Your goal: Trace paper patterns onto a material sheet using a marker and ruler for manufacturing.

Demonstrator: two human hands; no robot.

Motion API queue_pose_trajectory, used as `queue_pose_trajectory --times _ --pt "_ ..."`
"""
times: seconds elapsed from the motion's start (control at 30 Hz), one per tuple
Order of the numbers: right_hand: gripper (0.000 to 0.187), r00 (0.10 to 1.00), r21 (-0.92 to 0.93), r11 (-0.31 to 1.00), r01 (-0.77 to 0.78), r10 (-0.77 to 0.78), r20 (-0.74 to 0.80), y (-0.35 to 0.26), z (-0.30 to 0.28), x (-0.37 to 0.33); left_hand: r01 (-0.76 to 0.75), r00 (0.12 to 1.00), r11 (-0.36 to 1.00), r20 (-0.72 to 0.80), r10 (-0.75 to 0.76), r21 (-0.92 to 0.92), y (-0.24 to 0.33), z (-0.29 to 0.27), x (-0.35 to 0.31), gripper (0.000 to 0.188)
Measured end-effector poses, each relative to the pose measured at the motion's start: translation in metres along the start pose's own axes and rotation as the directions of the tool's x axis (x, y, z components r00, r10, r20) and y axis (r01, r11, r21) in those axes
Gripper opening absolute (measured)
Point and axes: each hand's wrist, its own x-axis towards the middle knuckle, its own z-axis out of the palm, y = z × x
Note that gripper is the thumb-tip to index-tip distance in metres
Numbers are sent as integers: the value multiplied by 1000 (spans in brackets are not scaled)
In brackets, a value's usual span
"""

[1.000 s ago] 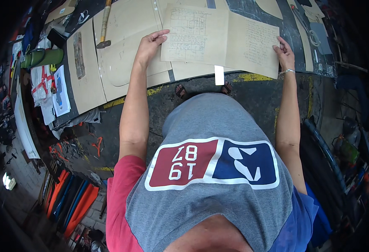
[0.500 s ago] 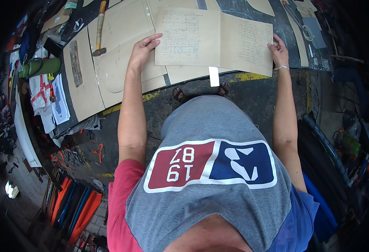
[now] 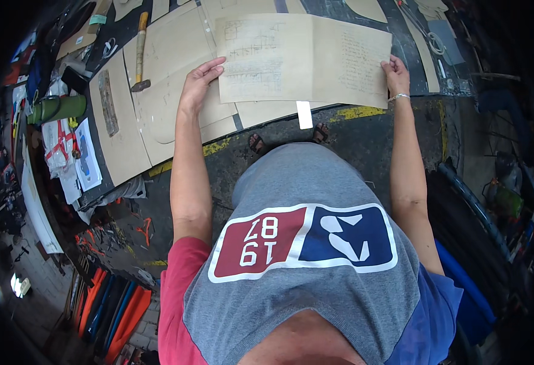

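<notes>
Brown paper sheet (image 3: 297,67), creased near middle, spread over dark worktable (image 3: 408,45).
Left hand (image 3: 198,86) pinches left edge, right hand (image 3: 396,78) the right, well apart; hammer (image 3: 141,48) lies leftward.

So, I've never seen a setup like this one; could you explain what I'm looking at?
There's no machine here, just a person's two bare hands. The view comes from a wide fisheye camera worn on the head, looking down, so straight edges bend near the rim. The left hand and right hand hold a wide, tan, creased sheet with faint markings by its opposite side edges. Beneath it, a dark table bears large flat tan pieces; on them lies a hammer with a yellowish-brown handle.
</notes>
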Motion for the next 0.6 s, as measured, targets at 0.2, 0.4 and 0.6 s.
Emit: queue_pose_trajectory --times 0.2,0.4,0.6 --pt "42 1000 0 1000 17 -17 5 -13 3 -4 55 998 998 -19 -54 29 3 5 5 34" --pt "42 997 -102 994 30 -38 -73 -21 2 -7 -1 998 977 -64 15 214 5 8 8 36" --pt "34 995 53 998 31 -26 -94 -18 -26 14 60 998 995 -28 -58 76 0 -1 3 37"
